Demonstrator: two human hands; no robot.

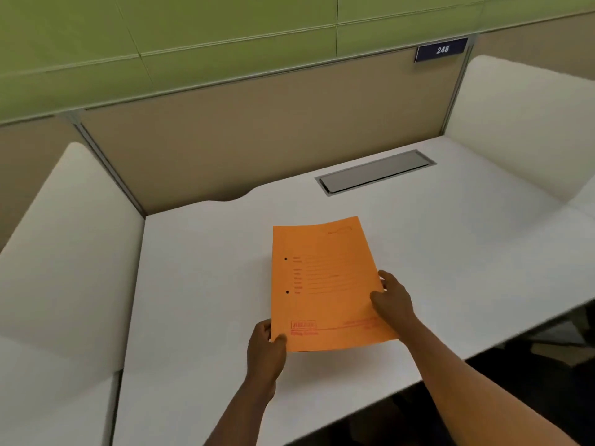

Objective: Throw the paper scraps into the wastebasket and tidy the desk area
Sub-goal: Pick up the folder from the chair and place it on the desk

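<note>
An orange folder (325, 284) is held over the middle of the white desk (199, 284), nearer its front edge than its back edge. The left hand (265, 349) is closed on the folder's near left corner, thumb on top. The right hand (392, 300) is closed on the right edge, fingers curled under it. Each grip is therefore clamped on the folder. Whether the far end touches the desk cannot be told.

No paper scraps are visible on the desk, and no wastebasket is in view. The scrap disposal is judged to be finished or out of sight; the tidying step is judged to be in hand, with the folder not yet put away.

The folder's long axis runs from the front edge toward the back edge, leaning slightly right at the near end. The punched holes lie along its left side. Toward the back right corner, a closed cable hatch (375, 170) is set flush in the desk.
</note>
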